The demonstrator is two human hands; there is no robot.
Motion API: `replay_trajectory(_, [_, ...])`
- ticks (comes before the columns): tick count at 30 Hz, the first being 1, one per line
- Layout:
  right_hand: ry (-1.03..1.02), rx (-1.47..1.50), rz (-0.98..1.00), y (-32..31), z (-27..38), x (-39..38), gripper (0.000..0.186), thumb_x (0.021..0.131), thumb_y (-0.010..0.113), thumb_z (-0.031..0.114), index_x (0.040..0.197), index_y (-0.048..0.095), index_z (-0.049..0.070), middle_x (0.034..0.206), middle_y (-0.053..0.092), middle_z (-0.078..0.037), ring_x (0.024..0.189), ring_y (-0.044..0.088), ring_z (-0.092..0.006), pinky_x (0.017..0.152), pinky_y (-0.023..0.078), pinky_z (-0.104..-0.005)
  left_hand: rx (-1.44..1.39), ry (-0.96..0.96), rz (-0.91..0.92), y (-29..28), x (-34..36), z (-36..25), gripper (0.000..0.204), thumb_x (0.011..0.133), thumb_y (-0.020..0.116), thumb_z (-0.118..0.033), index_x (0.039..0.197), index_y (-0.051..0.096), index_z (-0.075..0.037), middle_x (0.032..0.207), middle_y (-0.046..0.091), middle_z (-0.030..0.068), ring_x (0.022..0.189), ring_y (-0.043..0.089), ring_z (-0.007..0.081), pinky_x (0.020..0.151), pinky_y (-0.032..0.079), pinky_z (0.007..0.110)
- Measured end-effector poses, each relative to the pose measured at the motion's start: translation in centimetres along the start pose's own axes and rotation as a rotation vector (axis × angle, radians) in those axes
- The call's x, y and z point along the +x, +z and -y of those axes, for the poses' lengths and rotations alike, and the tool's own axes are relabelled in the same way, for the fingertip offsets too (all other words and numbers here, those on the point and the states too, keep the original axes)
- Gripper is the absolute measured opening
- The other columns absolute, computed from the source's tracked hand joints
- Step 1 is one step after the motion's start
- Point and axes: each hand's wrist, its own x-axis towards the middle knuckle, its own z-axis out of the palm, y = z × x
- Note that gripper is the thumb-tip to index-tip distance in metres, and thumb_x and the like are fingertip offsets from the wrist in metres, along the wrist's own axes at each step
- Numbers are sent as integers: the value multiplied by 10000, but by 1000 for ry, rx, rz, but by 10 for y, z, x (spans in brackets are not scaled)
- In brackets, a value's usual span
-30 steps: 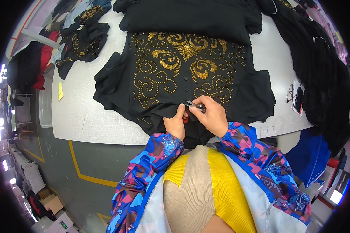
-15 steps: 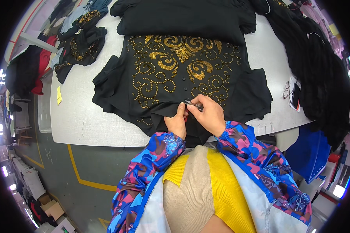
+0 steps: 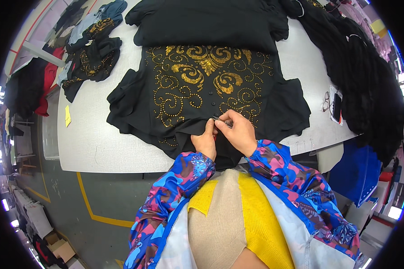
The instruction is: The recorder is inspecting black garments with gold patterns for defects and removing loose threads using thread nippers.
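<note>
A black button-front shirt [image 3: 199,105] with gold stud scrollwork lies spread on the table in front of me. My left hand [image 3: 205,141] is closed, thumb uppermost, pinching the folded front edge of the shirt. Just to its right, my right hand [image 3: 239,132] grips small metal thread snips [image 3: 217,120]. Their tip meets the cloth beside my left thumb, below the row of dark buttons [image 3: 213,103]. Most of the snips' handle is hidden under my right fingers. A bit of red shows between the two hands, too small to make out.
Another folded black garment [image 3: 206,22] covers the shirt's far end. Black clothes [image 3: 354,71] heap along the table's right side, near a phone [image 3: 337,107] and glasses [image 3: 326,102]. Gold-studded black garments [image 3: 92,58] lie far left, above a yellow note [image 3: 68,116]. A blue bin [image 3: 357,172] stands below right.
Both hands stay at the same spot on the shirt. The right fingers and the snips have shifted slightly, and less of the blade shows. The whole view has moved a little.
</note>
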Motion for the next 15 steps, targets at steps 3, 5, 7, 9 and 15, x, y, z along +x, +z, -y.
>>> replay_trajectory(3, [40, 11, 18, 0, 1, 0, 246, 824, 652, 307, 889, 633, 71, 884, 665, -94, 825, 653, -283, 688, 494, -386, 1, -10, -8, 0, -1, -1, 180, 885, 662, -106, 731, 634, -16, 618, 584, 18, 502, 503, 98, 454, 379, 235])
replay_trajectory(5, [56, 10, 15, 2, 0, -1, 249, 821, 653, 311, 890, 635, 72, 887, 667, -94, 827, 652, -284, 688, 494, -385, 8, -10, -10, 0, -2, -2, 185, 883, 664, -109, 727, 635, -15, 614, 584, 19, 502, 504, 99, 453, 378, 235])
replay_trajectory(7, [72, 8, 12, 4, -1, -1, 252, 818, 654, 314, 890, 636, 73, 890, 670, -93, 829, 652, -284, 688, 493, -384, 5, -2, -11, 0, -2, -1, 190, 882, 665, -112, 721, 633, -16, 611, 582, 19, 498, 502, 98, 450, 376, 235])
replay_trajectory(9, [84, 10, 6, 6, 0, -1, 255, 819, 654, 324, 892, 640, 81, 859, 679, -88, 797, 658, -276, 675, 494, -376, 2, 8, -16, -1, -1, 0, 196, 881, 667, -115, 716, 632, -17, 607, 581, 19, 495, 500, 98, 447, 375, 235])
replay_trajectory(15, [134, 116, 14, 12, -9, 5, 275, 827, 666, 334, 884, 641, 66, 772, 686, -70, 708, 664, -220, 638, 493, -342, 27, -25, -12, 0, 0, -3, 165, 873, 677, -107, 741, 641, -16, 622, 579, -1, 507, 495, 76, 457, 368, 223])
